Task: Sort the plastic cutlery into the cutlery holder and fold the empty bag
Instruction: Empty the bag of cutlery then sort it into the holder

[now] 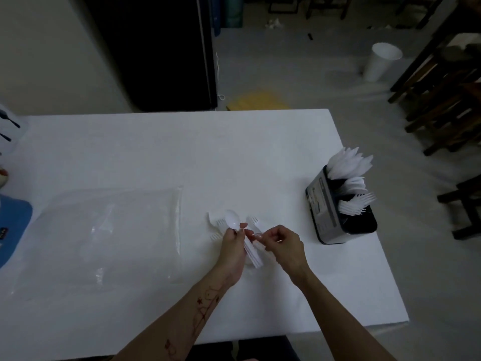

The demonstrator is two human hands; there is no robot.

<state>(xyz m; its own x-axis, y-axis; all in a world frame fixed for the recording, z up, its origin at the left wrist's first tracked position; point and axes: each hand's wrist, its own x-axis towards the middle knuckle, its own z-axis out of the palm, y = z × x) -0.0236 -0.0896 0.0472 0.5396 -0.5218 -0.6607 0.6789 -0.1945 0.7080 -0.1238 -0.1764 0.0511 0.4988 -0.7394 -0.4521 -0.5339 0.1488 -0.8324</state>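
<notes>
Left hand [232, 244] curled around a bundle of white spoons [232, 222], bowls pointing away. Right hand [281, 243] just beside it, fingertips pinching toward the handles. Loose forks [252, 220] beyond both hands on desk [182, 152]; cutlery holder [338, 207] off right; empty bag [104, 238] flat left.

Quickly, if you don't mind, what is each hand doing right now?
Left hand: grips a bundle of white plastic spoons.
Right hand: fingers curled, pinching at the bundle; exact hold unclear.
</notes>
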